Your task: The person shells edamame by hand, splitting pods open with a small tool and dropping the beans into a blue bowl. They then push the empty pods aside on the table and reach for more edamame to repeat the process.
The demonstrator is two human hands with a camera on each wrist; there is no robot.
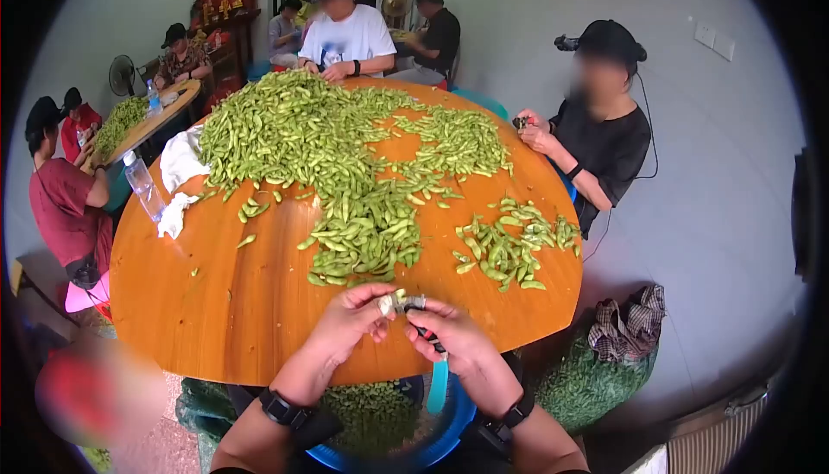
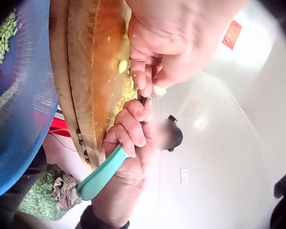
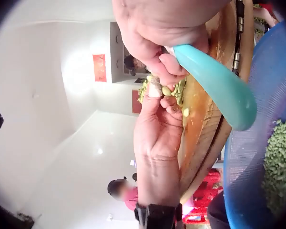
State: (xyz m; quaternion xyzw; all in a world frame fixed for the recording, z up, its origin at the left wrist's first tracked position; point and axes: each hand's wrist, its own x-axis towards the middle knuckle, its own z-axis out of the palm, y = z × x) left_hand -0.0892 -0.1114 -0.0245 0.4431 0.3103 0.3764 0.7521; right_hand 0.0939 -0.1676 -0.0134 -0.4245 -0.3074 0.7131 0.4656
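Observation:
My left hand [image 1: 352, 317] is raised over the table's near edge and pinches a green soybean pod [image 1: 400, 294] by its fingertips. White wrapping [image 3: 155, 89] covers the tip of the left thumb. Close against it, my right hand [image 1: 458, 338] grips a small tool with a teal handle [image 3: 219, 86], which sticks out below the palm. Its working end is mostly hidden between the fingers. In the right wrist view a pale green bean [image 3: 167, 91] shows at the meeting fingertips. Below the hands is a blue basket [image 2: 35, 119] with shelled beans [image 3: 281, 162] inside.
The round wooden table [image 1: 224, 319] bears a large pod heap [image 1: 285, 137] and a smaller pile [image 1: 509, 249] at right. A plastic bottle [image 1: 144, 185] stands at left. A person [image 1: 609, 129] sits at right, another [image 1: 350, 38] opposite. A filled green sack [image 1: 596, 379] stands on the floor.

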